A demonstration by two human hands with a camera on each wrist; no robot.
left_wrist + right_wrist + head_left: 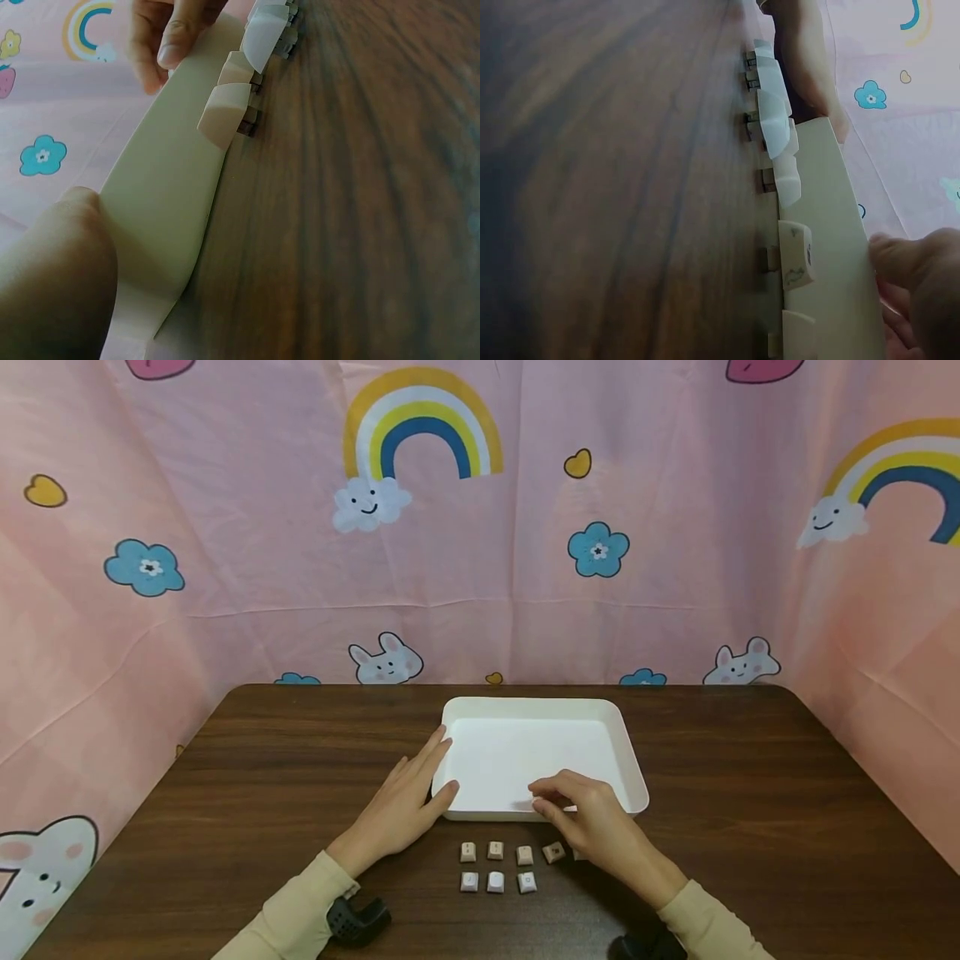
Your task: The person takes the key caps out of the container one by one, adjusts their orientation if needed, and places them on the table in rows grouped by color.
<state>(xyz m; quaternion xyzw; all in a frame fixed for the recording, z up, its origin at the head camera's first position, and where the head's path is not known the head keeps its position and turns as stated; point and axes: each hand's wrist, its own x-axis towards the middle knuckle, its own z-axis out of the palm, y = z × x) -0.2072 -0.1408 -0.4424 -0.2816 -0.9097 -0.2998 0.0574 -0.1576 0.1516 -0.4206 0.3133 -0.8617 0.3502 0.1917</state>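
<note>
A shallow white tray [525, 816] lies on the table. My left hand [401, 806] rests along its left rim, fingers straight, thumb over the front left corner. Over the tray's front edge, my right hand [592, 818] has thumb and index finger bent together, pinching a small pale keycap mostly hidden by the fingertips. In front of the tray stand two rows of keycaps: a beige keycap [468, 852] begins the back row and a white keycap [469, 882] the front row. A tilted beige keycap [553, 852] sits close to my right hand, which partly covers another beside it.
The dark wooden table [300, 760] reaches back to a pink patterned curtain [262, 485], which also hangs on both sides. Black wrist devices are worn below both hands, the left one [358, 921] showing more fully.
</note>
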